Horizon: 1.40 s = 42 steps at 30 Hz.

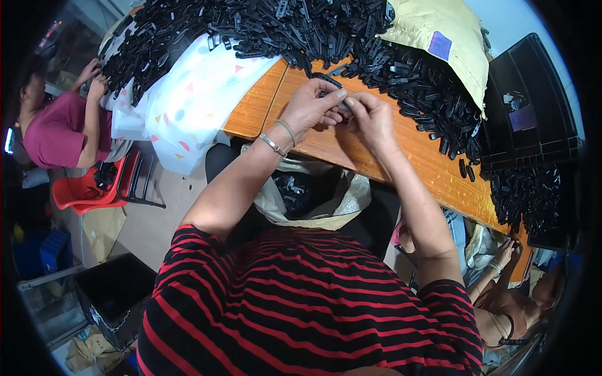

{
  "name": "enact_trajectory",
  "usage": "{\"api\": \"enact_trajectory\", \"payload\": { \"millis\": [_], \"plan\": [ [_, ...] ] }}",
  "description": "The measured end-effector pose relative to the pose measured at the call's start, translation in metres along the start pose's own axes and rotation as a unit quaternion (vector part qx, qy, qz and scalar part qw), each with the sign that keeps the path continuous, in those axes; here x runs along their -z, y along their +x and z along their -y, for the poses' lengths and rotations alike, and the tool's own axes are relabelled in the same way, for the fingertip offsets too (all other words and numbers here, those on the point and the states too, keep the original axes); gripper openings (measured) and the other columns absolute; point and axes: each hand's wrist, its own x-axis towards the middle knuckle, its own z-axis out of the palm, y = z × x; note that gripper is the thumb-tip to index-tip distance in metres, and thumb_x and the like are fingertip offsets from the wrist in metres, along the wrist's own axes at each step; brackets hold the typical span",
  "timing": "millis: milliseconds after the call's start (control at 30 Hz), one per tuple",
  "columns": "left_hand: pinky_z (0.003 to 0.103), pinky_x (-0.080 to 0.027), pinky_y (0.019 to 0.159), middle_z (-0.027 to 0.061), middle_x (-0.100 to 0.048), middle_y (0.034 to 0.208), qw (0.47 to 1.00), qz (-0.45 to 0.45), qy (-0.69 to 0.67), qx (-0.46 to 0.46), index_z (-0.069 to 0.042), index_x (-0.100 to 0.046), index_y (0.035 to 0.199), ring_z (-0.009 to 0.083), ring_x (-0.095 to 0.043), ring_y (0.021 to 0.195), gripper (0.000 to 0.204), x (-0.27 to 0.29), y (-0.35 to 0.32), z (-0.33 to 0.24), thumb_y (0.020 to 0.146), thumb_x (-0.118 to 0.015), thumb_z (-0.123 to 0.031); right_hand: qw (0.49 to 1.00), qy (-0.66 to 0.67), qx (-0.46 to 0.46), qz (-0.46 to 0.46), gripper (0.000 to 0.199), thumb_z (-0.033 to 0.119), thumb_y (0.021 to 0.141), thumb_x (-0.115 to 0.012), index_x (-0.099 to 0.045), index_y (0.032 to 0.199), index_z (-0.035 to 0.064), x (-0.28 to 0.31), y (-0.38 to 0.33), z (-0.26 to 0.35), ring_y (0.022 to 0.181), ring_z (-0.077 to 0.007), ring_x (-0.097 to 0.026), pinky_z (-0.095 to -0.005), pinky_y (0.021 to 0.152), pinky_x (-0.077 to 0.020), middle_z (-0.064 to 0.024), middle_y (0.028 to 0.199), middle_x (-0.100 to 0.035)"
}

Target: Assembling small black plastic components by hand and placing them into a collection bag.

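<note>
Over the near part of the wooden table (263,103), my two hands meet with their fingertips almost touching. My left hand (307,108) is closed, its fingers curled around a small black plastic piece (327,80) that shows partly above the thumb. Thumb and fingers of my right hand (372,119) pinch together right beside it; what lies between them is too small and covered to make out. Just beyond both hands spreads a large heap of small black plastic pieces (301,31). On my lap, below the table edge, an open white woven sack (351,203) holds more dark pieces.
A yellowish sack (433,28) lies on the heap at the far right, near a black crate (533,100). A white patterned plastic sheet (182,106) hangs over the left table edge. One person (59,128) sits at left, another (514,307) at lower right. A black bin (116,294) stands lower left.
</note>
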Motion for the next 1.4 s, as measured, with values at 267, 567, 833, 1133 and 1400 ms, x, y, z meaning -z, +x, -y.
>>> {"api": "enact_trajectory", "payload": {
  "millis": [267, 567, 833, 1133, 1400],
  "plan": [
    [0.017, -0.044, 0.048, 0.0020, -0.060, 0.072, 0.985, -0.015, 0.162, -0.054, -0.001, -0.061, 0.091, 0.0060, -0.056, 0.058, 0.015, 0.013, 0.007, 0.014, 0.084, -0.068, -0.012, 0.991, -0.007, -0.122, 0.053, 0.020, 0.016, 0.090, -0.062, -0.051, 0.078, 0.0040, 0.014, 0.001, -0.004, 0.037, -0.0084, -0.047, -0.0213, 0.034, -0.0355, -0.0050, 0.057, -0.059],
    [0.024, -0.046, 0.051, 0.0052, -0.062, 0.070, 0.948, -0.066, 0.296, -0.094, 0.001, -0.062, 0.081, 0.0098, -0.057, 0.059, 0.015, 0.019, 0.021, 0.033, 0.079, -0.071, -0.011, 0.982, -0.008, -0.172, 0.079, 0.023, 0.016, 0.088, -0.064, -0.049, 0.077, 0.0025, 0.009, 0.010, -0.012, 0.040, -0.0128, -0.055, -0.0243, 0.035, -0.0419, -0.0074, 0.054, -0.060],
    [0.039, -0.050, 0.068, 0.0106, -0.067, 0.079, 0.879, -0.108, 0.456, -0.092, -0.007, -0.066, 0.079, 0.0294, -0.064, 0.073, 0.018, 0.012, 0.018, 0.021, 0.075, -0.071, -0.023, 0.973, -0.143, -0.158, 0.092, 0.029, 0.020, 0.086, -0.068, -0.051, 0.072, 0.0022, 0.011, 0.021, -0.012, 0.039, -0.0125, -0.052, -0.0252, 0.034, -0.0385, -0.0072, 0.053, -0.058],
    [0.030, -0.048, 0.065, 0.0058, -0.062, 0.077, 0.885, 0.047, 0.438, -0.149, -0.002, -0.065, 0.088, 0.0142, -0.057, 0.067, 0.019, 0.041, -0.007, 0.010, 0.077, -0.071, -0.017, 0.948, -0.076, -0.150, 0.270, 0.026, 0.020, 0.084, -0.070, -0.058, 0.072, 0.0007, 0.018, -0.034, 0.004, 0.042, -0.0109, -0.051, -0.0262, 0.039, -0.0398, -0.0044, 0.054, -0.057],
    [0.038, -0.045, 0.082, 0.0089, -0.056, 0.092, 0.691, -0.096, 0.597, -0.396, -0.006, -0.063, 0.092, 0.0288, -0.053, 0.093, 0.023, 0.030, 0.051, 0.009, 0.070, -0.070, -0.006, 0.843, -0.486, 0.228, -0.034, 0.023, 0.005, 0.078, -0.057, -0.063, 0.100, 0.0091, 0.022, 0.068, -0.009, 0.077, -0.0368, -0.063, -0.0427, 0.064, -0.0517, -0.0190, 0.095, -0.057]
  ]
}}
